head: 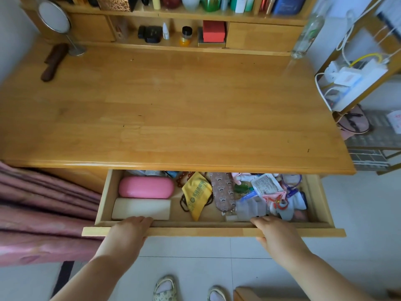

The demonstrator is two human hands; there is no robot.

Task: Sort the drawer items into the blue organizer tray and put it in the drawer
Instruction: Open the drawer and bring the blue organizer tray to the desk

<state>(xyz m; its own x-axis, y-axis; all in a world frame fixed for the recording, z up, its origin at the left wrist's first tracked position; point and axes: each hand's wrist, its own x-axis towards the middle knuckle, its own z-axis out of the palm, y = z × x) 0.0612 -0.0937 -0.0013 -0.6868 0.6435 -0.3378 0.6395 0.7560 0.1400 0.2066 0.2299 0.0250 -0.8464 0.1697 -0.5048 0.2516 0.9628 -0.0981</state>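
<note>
Wooden desk [173, 101] with shelves [165, 15]; pale tiled floor [358, 209]; perhaps pink curtain [43, 213].

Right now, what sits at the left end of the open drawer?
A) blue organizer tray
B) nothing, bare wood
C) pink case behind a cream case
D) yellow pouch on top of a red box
C: the pink case lies just behind the cream case at the left end of the drawer, while the yellow pouch is nearer the middle.

The wooden desk top [173, 105] hides the open wooden drawer's [212, 232] rear; jumbled small packets [267, 185] at its right blur together.
</note>
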